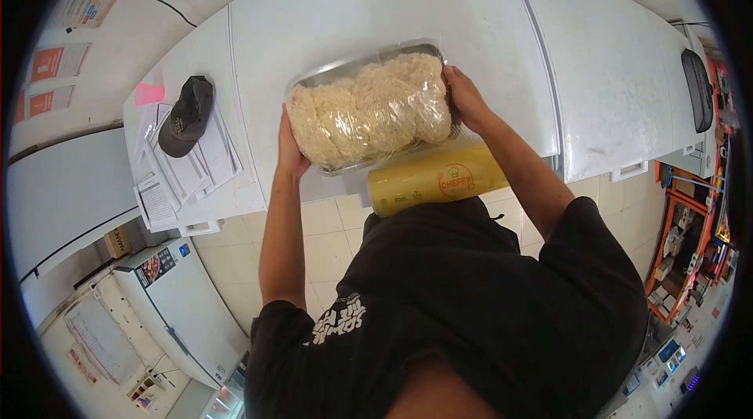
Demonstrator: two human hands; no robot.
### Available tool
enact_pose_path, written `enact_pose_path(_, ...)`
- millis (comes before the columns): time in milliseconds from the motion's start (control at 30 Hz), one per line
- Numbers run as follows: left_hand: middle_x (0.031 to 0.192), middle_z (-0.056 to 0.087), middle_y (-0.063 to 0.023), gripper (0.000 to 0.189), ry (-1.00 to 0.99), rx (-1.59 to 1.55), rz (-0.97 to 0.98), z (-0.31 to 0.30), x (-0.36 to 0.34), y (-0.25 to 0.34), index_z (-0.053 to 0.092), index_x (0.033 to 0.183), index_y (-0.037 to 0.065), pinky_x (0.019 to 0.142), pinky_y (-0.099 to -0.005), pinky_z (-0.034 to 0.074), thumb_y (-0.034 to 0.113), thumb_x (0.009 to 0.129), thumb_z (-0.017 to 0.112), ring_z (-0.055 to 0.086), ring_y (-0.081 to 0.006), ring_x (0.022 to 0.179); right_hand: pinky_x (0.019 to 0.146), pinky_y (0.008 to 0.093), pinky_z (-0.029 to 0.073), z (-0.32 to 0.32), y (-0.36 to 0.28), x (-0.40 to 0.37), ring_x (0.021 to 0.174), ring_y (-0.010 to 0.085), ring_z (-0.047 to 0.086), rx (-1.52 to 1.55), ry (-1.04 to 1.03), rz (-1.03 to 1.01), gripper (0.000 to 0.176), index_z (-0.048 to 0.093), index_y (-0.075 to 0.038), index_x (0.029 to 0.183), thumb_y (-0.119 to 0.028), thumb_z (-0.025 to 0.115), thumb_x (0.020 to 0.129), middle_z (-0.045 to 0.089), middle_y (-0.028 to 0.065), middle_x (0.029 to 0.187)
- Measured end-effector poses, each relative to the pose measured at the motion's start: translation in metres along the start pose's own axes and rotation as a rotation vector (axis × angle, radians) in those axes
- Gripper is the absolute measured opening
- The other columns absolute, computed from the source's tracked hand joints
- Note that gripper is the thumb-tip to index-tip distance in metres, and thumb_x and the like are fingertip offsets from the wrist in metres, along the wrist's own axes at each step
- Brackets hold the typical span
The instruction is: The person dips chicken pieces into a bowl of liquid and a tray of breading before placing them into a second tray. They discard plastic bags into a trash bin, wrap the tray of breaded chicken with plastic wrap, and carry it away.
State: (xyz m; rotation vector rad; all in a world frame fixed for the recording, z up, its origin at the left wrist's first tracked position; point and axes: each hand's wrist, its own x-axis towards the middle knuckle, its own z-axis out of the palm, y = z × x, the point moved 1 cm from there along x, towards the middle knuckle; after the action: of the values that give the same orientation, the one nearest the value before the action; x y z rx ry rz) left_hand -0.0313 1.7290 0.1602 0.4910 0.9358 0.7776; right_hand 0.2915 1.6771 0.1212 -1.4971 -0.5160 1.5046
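Observation:
Between my two hands is a metal tray [339,71] filled with breaded pieces [369,109], pale and crumb-coated. Shiny clear plastic film covers the tray and its contents. My left hand [292,146] grips the tray's left end, and my right hand [467,99] grips its right end. The fingers of both hands are partly hidden under or behind the tray. A large yellow roll of cling film [427,180] with a "CHEFFY" label lies at the near edge of the white surface, just below the tray and close to my body.
White chest freezers [314,3] form the work surface. On the left are a dark cap [188,117], papers [216,148] and a pink cup [149,94]. A black case [696,89] lies far right. Orange shelving [671,254] stands at right, an upright fridge [184,309] at lower left.

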Motion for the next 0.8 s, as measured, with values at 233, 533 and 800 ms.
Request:
enact_pose_path(233,0.124,0.053,-0.0111,0.058,0.046,0.275,0.274,0.074,-0.027,0.123,0.043,0.13,0.004,0.093,-0.0345,0.045,0.05,0.095,0.034,0.053,-0.021,0.111,0.088,0.0293,0.041,0.006,-0.102,-0.014,0.097,0.0156,0.051,-0.111,-0.081,-0.341,0.041,0.05,-0.002,0.118,-0.033,0.036,0.097,0.055,0.0083,0.11)
enact_pose_path(533,0.119,0.055,-0.0108,0.053,0.092,0.398,0.353,0.084,-0.103,0.17,0.045,0.128,0.004,0.084,-0.0327,0.051,0.045,0.095,0.038,0.057,-0.019,0.103,0.089,0.0296,0.039,0.036,-0.149,-0.13,0.099,0.0181,0.05,-0.067,0.104,-0.41,0.044,0.052,-0.002,0.112,-0.04,0.036,0.096,0.056,0.0123,0.108)
enact_pose_path(800,0.127,0.05,-0.0143,0.063,-0.008,0.071,-0.064,-0.009,-0.107,0.003,0.041,0.132,0.004,0.091,-0.0398,0.048,0.053,0.094,0.032,0.053,-0.0254,0.113,0.093,0.0285,0.038,0.013,0.004,-0.146,0.108,0.0165,0.048,0.023,0.025,-0.118,0.043,0.045,-0.002,0.125,-0.033,0.036,0.097,0.052,0.0114,0.116)
